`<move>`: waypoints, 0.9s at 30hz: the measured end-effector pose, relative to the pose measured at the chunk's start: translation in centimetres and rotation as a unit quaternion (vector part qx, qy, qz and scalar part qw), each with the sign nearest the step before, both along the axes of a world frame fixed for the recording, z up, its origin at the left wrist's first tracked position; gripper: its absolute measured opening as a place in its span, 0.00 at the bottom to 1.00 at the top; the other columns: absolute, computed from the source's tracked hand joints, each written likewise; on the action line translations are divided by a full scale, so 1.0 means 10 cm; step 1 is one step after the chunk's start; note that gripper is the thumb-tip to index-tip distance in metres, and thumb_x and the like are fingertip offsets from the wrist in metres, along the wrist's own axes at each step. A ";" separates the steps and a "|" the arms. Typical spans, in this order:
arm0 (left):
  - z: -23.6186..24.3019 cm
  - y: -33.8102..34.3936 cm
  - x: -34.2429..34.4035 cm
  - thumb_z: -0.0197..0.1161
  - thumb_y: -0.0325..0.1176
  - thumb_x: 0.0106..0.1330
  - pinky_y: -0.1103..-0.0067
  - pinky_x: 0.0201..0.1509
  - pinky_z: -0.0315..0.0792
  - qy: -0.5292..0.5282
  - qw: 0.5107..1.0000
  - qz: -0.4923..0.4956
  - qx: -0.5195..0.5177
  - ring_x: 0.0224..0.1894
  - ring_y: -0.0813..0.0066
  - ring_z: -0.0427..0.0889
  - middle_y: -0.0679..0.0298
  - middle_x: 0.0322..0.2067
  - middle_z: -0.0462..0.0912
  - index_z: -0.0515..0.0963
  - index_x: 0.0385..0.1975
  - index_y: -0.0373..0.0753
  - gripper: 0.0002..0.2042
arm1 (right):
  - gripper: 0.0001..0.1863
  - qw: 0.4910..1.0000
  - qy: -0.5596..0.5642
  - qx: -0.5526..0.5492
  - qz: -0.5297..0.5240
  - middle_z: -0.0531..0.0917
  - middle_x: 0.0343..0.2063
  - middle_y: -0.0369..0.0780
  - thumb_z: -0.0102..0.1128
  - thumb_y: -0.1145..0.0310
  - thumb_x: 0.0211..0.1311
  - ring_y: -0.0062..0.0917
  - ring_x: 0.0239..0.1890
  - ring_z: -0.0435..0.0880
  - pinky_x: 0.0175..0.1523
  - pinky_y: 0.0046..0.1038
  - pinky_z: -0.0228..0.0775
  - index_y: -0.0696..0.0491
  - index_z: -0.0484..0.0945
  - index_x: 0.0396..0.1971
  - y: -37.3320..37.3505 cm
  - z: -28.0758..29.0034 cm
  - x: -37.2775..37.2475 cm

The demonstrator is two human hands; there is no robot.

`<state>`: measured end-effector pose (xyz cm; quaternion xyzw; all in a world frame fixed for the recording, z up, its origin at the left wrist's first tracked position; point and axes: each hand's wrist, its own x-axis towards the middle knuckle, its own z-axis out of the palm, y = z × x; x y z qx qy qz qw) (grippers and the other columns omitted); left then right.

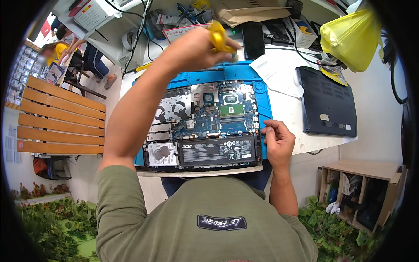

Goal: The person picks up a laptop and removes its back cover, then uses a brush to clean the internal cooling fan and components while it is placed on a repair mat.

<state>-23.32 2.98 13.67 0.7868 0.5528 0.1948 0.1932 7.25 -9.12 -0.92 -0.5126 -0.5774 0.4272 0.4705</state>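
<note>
An open laptop (214, 118) lies on a blue mat (187, 76), its circuit board (196, 120), battery (216, 150), drive (163, 153) and fans (174, 105) exposed. My left hand (200, 48) is raised above the mat's far edge, closed round a yellow object (218, 35), apparently a tool, blurred. My right hand (279, 144) is beside the laptop's right edge, fingers curled; anything inside them is hidden. A detached black bottom panel (327, 100) lies to the right.
Paper sheets (277, 74), a phone (253, 37), cables, boxes and a yellow bag (349, 41) surround the work area. A slatted wooden bench (59, 118) is left, a low shelf (358, 192) lower right. Other people (61, 56) are at the back left.
</note>
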 end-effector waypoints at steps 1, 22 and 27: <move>-0.10 -0.01 -0.23 0.74 0.41 0.73 0.71 0.57 0.83 -0.065 0.988 -0.062 0.122 0.49 0.69 0.91 0.60 0.46 0.93 0.90 0.54 0.48 0.13 | 0.10 1.000 0.002 0.002 0.005 0.88 0.30 0.37 0.58 0.82 0.72 0.10 0.29 0.81 0.34 0.16 0.71 0.64 0.87 0.45 -0.01 0.00 -0.01; -0.20 -0.89 -1.04 0.77 0.35 0.69 0.72 0.59 0.81 -0.067 0.990 0.079 -0.093 0.51 0.70 0.90 0.58 0.48 0.93 0.89 0.56 0.41 0.16 | 0.09 1.000 -0.014 0.011 -0.005 0.87 0.29 0.35 0.58 0.82 0.72 0.08 0.27 0.77 0.33 0.15 0.68 0.64 0.87 0.45 0.01 -0.03 -0.02; -0.24 -1.01 -1.08 0.75 0.33 0.70 0.73 0.57 0.82 -0.105 0.979 -0.033 -0.174 0.48 0.70 0.91 0.58 0.47 0.94 0.90 0.54 0.40 0.14 | 0.09 1.000 -0.013 -0.002 -0.003 0.87 0.29 0.35 0.58 0.82 0.72 0.09 0.29 0.80 0.35 0.15 0.71 0.64 0.87 0.45 0.00 0.00 -0.02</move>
